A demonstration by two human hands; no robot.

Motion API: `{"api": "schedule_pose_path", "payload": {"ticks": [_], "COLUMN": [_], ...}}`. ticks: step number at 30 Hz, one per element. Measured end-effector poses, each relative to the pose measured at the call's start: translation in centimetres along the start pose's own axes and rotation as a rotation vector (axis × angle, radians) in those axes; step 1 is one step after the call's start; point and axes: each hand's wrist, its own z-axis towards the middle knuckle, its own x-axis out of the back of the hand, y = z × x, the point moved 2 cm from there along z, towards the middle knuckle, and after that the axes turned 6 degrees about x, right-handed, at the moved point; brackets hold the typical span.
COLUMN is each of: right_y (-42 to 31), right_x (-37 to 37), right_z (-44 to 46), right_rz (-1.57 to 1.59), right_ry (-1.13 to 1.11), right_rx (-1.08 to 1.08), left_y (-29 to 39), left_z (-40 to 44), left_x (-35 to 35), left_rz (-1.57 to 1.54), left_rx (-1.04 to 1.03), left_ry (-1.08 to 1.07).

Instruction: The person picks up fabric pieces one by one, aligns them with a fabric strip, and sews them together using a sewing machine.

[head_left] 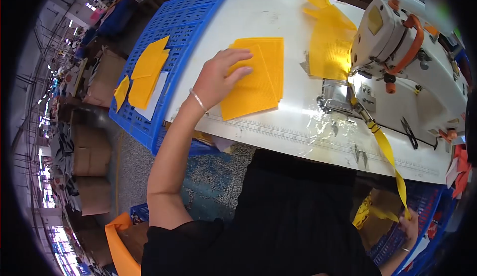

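My left hand reaches over a stack of yellow fabric pieces on the white table, its fingers and thumb apart near the stack's upper left side. Down at the lower right, my right hand is closed on a yellow fabric strip. That strip runs up into a metal guide by the needle of the sewing machine. Another yellow fabric piece lies behind the needle, lit by the machine lamp. My right fingers are partly hidden.
A blue plastic crate on the left bears more yellow pieces. Black thread snips lie on the white table, right of the needle. A blue basket with a cardboard box and yellow strips stands beside my right hand.
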Motion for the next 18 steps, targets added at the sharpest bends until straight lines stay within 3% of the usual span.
{"api": "schedule_pose_path", "payload": {"ticks": [1, 2, 5, 9, 13, 14, 15, 16, 17, 18], "right_y": [6.4, 6.8, 5.6, 2.5, 0.9, -0.5, -1.5, -14.7, -18.4, -20.4], "right_x": [4.0, 3.8, 3.6, 3.1, 2.0, 0.4, 0.5, -7.9, -11.1, -12.8], "right_z": [-1.0, -1.0, -1.2, -0.9, 0.3, 1.4, 0.7, 2.5, 2.6, 3.3], "right_rz": [-0.123, -0.120, -0.360, -0.680, -0.978, -1.021, -1.016, -0.647, -0.489, -0.463], "right_ry": [0.160, 0.164, 0.195, 0.230, 0.243, 0.333, 0.337, 0.293, 0.366, 0.301], "right_rx": [-0.120, -0.119, -0.125, -0.134, -0.125, 0.478, 0.475, 0.467, 0.523, 0.608], "left_y": [-0.5, -1.0, -2.1, -2.1, -3.4, -3.8, -4.7, -6.0, -7.9, -9.8], "left_z": [-0.7, -1.4, -2.5, -1.5, -1.2, -1.0, -1.0, -1.2, -1.0, -0.6], "left_x": [-0.1, -0.5, -1.9, -3.8, -4.0, -3.8, -3.3, -2.8, -2.3, -1.2], "left_rz": [-0.028, -0.061, -0.146, 0.007, -0.109, -0.145, -0.511, -0.879, -0.878, -0.587], "left_rx": [0.031, 0.059, 0.117, 0.204, 0.127, 0.097, 0.272, 0.450, 0.449, 0.322], "left_ry": [0.006, 0.016, 0.033, 0.019, 0.008, 0.001, 0.015, 0.029, 0.027, 0.233]}}
